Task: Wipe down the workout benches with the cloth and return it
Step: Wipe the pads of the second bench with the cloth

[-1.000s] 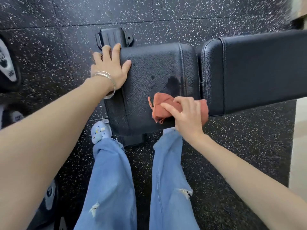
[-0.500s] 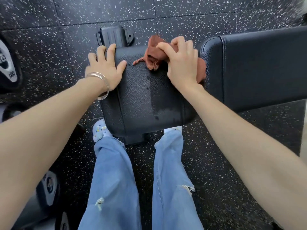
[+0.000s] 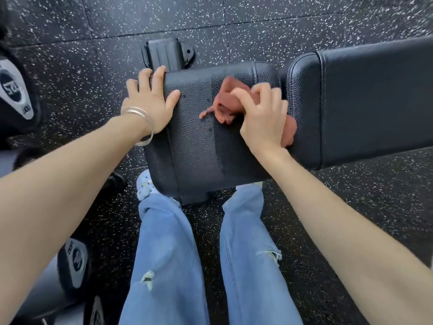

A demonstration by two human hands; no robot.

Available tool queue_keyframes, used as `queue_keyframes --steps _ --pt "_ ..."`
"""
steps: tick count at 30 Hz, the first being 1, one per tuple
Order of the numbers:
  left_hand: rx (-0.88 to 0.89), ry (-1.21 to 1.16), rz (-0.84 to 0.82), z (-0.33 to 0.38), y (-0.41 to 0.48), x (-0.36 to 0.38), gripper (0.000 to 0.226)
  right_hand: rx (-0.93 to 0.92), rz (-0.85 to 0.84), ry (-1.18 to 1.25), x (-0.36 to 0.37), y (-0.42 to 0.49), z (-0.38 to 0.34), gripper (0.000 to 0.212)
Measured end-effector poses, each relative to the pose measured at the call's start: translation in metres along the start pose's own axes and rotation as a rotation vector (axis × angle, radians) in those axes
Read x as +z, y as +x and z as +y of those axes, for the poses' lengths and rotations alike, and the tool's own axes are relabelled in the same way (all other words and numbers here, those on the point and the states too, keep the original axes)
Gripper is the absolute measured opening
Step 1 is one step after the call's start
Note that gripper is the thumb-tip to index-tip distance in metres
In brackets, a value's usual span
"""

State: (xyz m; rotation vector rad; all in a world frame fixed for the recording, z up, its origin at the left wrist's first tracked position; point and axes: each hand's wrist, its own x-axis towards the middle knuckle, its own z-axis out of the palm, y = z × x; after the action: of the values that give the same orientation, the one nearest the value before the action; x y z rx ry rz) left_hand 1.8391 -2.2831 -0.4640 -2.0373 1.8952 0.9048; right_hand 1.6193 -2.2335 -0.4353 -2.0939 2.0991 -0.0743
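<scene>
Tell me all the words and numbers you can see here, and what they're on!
"50": seems to read so, sideways, on the grey label of the dumbbell at the left edge.
Small print lower on that label: too blurred to read.
Labels on the dumbbells at bottom left: too blurred to read.
Seat pad, cloth: no text.

Long bench pad [image 3: 375, 104] cut off right

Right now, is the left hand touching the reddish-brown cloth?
No, the left hand rests flat on the black padded seat, apart from the reddish-brown cloth.
</scene>
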Motion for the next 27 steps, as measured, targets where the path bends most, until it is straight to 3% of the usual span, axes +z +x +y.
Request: queue_keyframes --steps 5,9,14,17,20,25,27 --pt "-0.006 0.002 -0.019 0.002 -0.001 -0.001 0.062 0.061 -0.108 -0.055 -0.001 0.087 0.000 0.053" --pt "-0.009 -0.002 -0.027 0.002 -0.002 -0.002 0.063 0.111 -0.300 0.071 -0.001 0.120 0.014 0.045" --pt "0.009 -0.018 -0.018 -0.001 -0.001 0.001 0.063 0.182 -0.079 0.157 -0.004 0.068 0.020 0.043" --pt "0.021 -0.036 -0.026 -0.001 0.000 0.000 0.064 0.206 -0.075 0.153 -0.006 0.019 0.020 0.045" --pt "0.078 -0.045 0.026 -0.003 -0.005 0.000 0.064 0.146 -0.105 0.073 -0.006 -0.012 0.006 0.044" --pt "0.276 -0.069 -0.007 -0.027 -0.003 -0.012 0.074 -0.150 -0.167 -0.009 0.005 -0.013 -0.056 0.043" --pt "0.331 -0.034 -0.024 -0.040 -0.003 -0.021 0.077 -0.133 -0.172 -0.054 0.011 0.008 -0.075 0.047"
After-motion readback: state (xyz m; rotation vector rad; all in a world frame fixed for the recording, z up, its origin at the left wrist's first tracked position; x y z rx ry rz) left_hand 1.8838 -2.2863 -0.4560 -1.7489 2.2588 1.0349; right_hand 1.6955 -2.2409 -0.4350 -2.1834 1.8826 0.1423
